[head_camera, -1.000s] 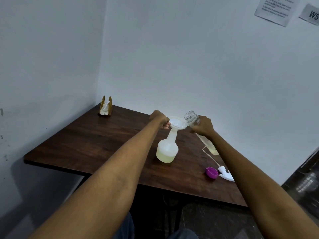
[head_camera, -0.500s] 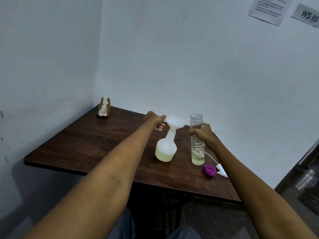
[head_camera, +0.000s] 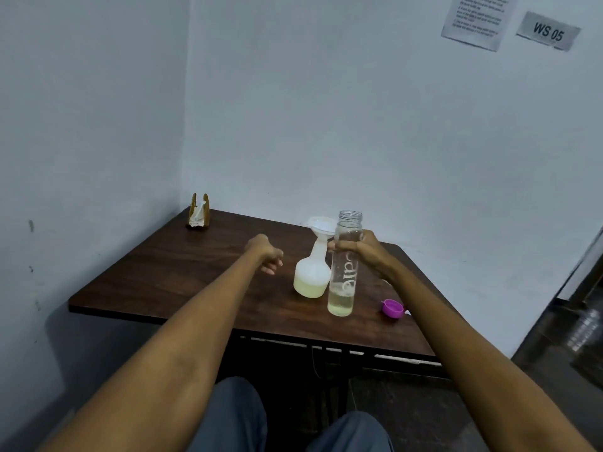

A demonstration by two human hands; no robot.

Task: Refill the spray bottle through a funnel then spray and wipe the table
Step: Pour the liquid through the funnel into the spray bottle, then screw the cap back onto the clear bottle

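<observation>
Head view: right hand (head_camera: 365, 247) wraps the clear bottle (head_camera: 344, 265) near its upper half, fingers (head_camera: 336, 246) closed round it; bottle upright, base on or just at the surface (head_camera: 169, 272), cannot tell which, a little pale liquid in the bottom. Left hand (head_camera: 266, 254) free, fingers loosely curled, holding nothing, just left of the spray bottle (head_camera: 311, 272). Funnel (head_camera: 321, 225) sits in the spray bottle's neck, nobody steadying it. Spray bottle about a quarter full, standing mid-surface, touching or just beside the clear bottle. Purple cap (head_camera: 392, 308) lies to the right, near the front edge.

Risks: funnel is top-heavy and unheld, so a knock from the right hand or the clear bottle could tip it out or topple the spray bottle. The clear bottle is tall, open and near the edge; a careless release could spill it.

Versus half a second ago: left hand has let go of the funnel and pulled back left. A second ago the clear bottle was tipped at the funnel; now it is upright.
</observation>
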